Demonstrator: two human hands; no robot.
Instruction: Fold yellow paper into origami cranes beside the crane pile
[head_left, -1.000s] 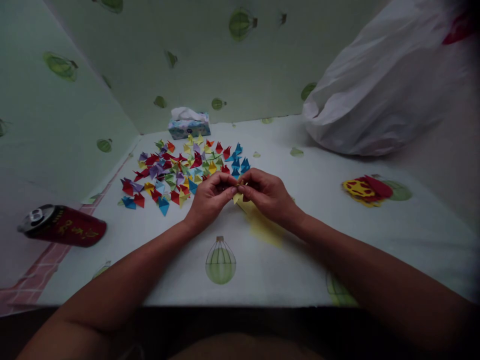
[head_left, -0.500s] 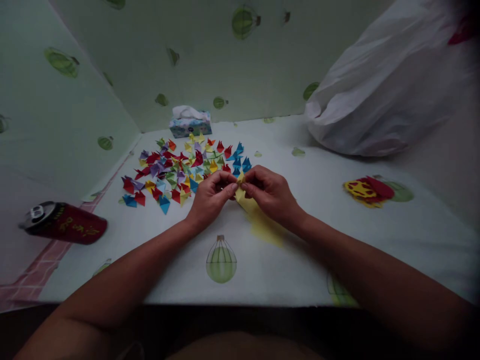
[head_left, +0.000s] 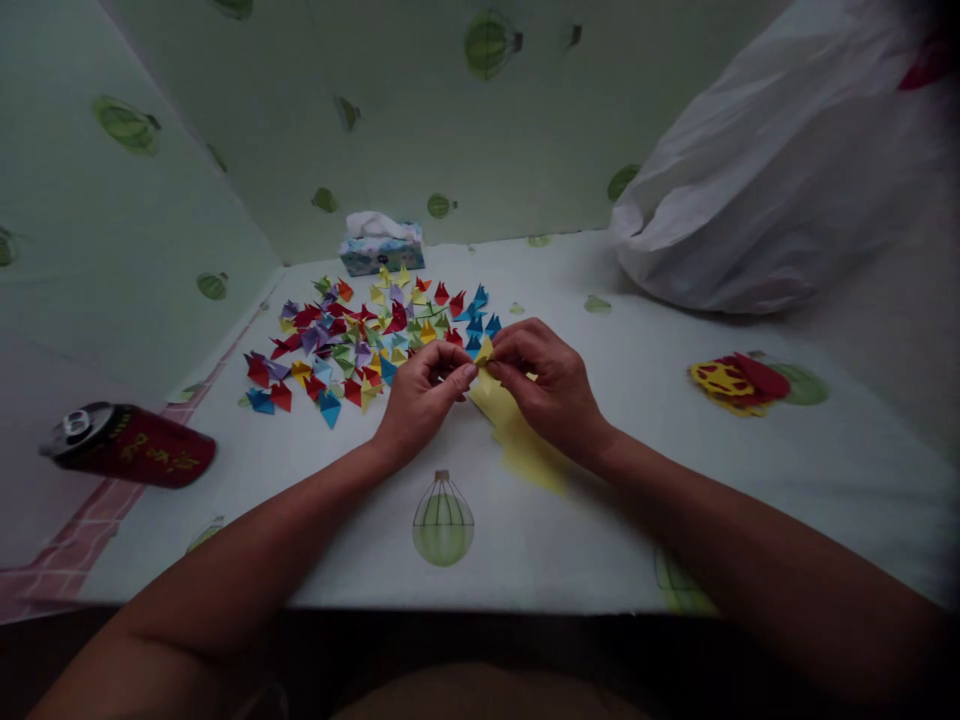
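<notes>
A small folded piece of yellow paper [head_left: 485, 352] is pinched between my two hands above the table. My left hand [head_left: 427, 388] grips its left side with thumb and forefinger, and my right hand [head_left: 546, 382] holds its right side the same way. The fingers cover much of the paper, so its exact shape is hard to make out. Flat yellow paper sheets [head_left: 525, 455] lie on the table below my right hand. Many small folded paper cranes [head_left: 345, 340] in red, blue, purple, green and yellow spread over the table just beyond my left hand.
A tissue box [head_left: 382, 250] stands against the back wall. At the left edge is a red drink can [head_left: 135, 447]. A large white plastic bag [head_left: 750, 190] fills the back right, with red and yellow cut-out pieces [head_left: 739, 382] in front of it.
My right hand has shifted slightly up and right, its fingers changing their hold on the yellow paper. More of the yellow sheets shows beneath. My left hand has barely moved.
</notes>
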